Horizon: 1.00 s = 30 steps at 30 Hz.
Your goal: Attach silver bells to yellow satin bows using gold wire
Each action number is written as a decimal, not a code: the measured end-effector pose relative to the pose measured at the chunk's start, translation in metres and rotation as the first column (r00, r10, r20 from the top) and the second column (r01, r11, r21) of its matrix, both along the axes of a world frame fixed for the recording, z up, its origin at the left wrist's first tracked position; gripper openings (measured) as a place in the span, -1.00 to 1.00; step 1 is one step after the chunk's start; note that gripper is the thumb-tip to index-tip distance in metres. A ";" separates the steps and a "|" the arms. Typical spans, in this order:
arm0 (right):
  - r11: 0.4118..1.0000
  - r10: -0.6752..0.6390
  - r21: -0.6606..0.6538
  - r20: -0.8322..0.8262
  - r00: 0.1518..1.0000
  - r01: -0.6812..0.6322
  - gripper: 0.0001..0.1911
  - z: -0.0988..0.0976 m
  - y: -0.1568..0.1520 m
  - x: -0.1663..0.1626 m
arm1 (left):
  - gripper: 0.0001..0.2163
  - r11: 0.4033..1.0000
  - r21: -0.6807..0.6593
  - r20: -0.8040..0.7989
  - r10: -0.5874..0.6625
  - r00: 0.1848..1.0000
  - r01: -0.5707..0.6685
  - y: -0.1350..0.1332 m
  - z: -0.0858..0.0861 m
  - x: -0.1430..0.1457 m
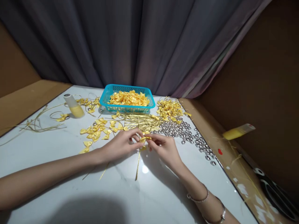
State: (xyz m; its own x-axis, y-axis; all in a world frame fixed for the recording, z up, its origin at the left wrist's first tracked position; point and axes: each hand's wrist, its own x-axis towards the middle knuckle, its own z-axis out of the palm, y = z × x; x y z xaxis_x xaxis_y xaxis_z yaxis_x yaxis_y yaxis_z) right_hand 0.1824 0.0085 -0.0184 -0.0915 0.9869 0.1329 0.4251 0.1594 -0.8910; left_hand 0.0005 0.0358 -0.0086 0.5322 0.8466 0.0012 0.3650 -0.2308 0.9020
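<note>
My left hand [123,142] and my right hand [164,146] meet over the middle of the table, both pinching a small yellow satin bow [146,138]. A thin gold cord [138,165] runs past the fingers and hangs down toward the front. Part of the bow is covered by my fingertips. Left of my left hand lie loose yellow bows [97,132]. Just behind the hands is a bundle of gold cords [140,121]. Many silver domed beads [175,127] spread behind and to the right of my right hand.
A blue basket [127,108] of yellow bows stands at the back. Beside it is a pile of corded bows [169,109]. A bottle with yellow contents [74,107] stands back left, near loose cords [39,123]. Another yellow bottle [238,131] and black scissors [275,194] are at right.
</note>
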 end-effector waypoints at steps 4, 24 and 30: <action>0.995 -0.089 -0.058 -0.122 0.989 0.082 -0.71 -0.001 -0.001 -0.001 | -0.80 0.978 -0.176 0.088 0.132 0.987 -0.115 0.004 0.003 0.003; 0.917 0.115 -0.306 -0.413 0.903 -0.257 -0.76 0.011 0.002 0.006 | -0.89 0.463 -0.867 0.301 0.191 0.934 0.185 0.022 0.001 -0.002; 0.904 0.134 -0.316 -0.432 0.892 -0.289 -0.74 0.012 0.001 0.007 | -0.93 0.273 -0.927 0.324 0.238 0.915 0.257 0.022 0.001 -0.002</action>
State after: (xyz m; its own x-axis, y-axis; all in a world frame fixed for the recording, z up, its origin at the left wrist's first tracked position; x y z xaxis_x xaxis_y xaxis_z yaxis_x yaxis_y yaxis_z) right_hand 0.1896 0.0094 -0.0061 -0.3202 0.9338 -0.1596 0.0228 -0.1608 -0.9867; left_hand -0.0018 0.0580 -0.0076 0.7045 0.3590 -0.6122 -0.0043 0.8648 0.5021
